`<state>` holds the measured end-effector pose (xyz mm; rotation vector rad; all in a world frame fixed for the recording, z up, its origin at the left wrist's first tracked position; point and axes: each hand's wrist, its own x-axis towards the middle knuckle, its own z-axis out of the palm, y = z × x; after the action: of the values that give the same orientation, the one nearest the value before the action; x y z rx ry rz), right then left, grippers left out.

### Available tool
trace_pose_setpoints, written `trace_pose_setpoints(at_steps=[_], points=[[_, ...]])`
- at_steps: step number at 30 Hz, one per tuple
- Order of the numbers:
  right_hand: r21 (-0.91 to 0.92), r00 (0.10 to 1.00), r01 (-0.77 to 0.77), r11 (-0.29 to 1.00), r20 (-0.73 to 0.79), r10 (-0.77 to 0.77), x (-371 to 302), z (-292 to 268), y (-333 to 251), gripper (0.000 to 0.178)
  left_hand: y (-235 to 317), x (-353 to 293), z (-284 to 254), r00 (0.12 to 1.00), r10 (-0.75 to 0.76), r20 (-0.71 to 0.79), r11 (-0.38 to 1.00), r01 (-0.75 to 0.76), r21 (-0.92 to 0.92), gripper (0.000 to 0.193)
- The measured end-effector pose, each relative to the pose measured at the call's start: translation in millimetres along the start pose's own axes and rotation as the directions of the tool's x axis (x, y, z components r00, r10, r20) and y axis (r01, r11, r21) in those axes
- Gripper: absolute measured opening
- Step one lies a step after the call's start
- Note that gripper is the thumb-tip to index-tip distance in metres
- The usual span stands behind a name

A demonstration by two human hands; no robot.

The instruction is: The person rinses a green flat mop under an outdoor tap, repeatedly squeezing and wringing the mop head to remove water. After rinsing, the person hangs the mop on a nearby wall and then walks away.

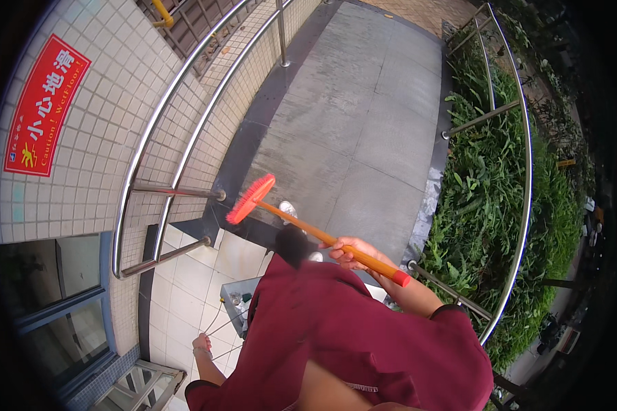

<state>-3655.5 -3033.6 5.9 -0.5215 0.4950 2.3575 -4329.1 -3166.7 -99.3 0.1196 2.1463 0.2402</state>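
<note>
My right hand (347, 252) is closed around the orange handle of a long-handled scrub brush (298, 222), near its red end cap. The brush's red-orange bristled head (251, 198) is held out to the front left, over the dark edge of the grey ramp. Low at the left, my left hand (202, 344) is closed on a thin cord or wire handle (216, 318). Beside that hand stands a grey container (240, 289) with small items in it, partly hidden by my maroon shirt. A dark blurred shape (293, 245) lies in front of me and cannot be made out.
A grey ramp (363, 123) runs ahead between steel handrails (178, 171) on the left and another railing (524, 171) on the right. Green plants (487, 205) fill the right side. A tiled wall (110, 116) bears a red sign (46, 106). White floor tiles (185, 301) lie lower left.
</note>
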Motion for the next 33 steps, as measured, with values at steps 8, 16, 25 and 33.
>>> trace_pose_setpoints(at_steps=[8,16,25,33], points=[[-0.051,0.731,0.568,0.822,-0.430,-0.531,-71.3,-65.5,-200.6,0.022,183.5,-25.5,241.8,0.972,-0.008,0.234,0.962,-0.057,0.269,0.020],[-0.084,0.343,0.790,0.608,-0.761,-0.550,-166.5,-119.2,-359.8,0.010,395.0,-86.7,554.1,0.792,0.291,0.537,0.513,-0.602,0.611,0.037],[0.394,0.449,0.893,0.216,-0.766,-0.461,-220.2,-208.1,-602.0,0.013,690.5,-223.6,790.8,0.646,0.498,0.578,0.426,-0.763,0.486,0.031],[0.757,0.699,0.605,0.246,-0.356,-0.621,-262.7,-113.2,-977.3,0.023,881.4,-353.6,996.8,0.485,0.731,0.480,0.401,-0.874,0.273,0.027]])
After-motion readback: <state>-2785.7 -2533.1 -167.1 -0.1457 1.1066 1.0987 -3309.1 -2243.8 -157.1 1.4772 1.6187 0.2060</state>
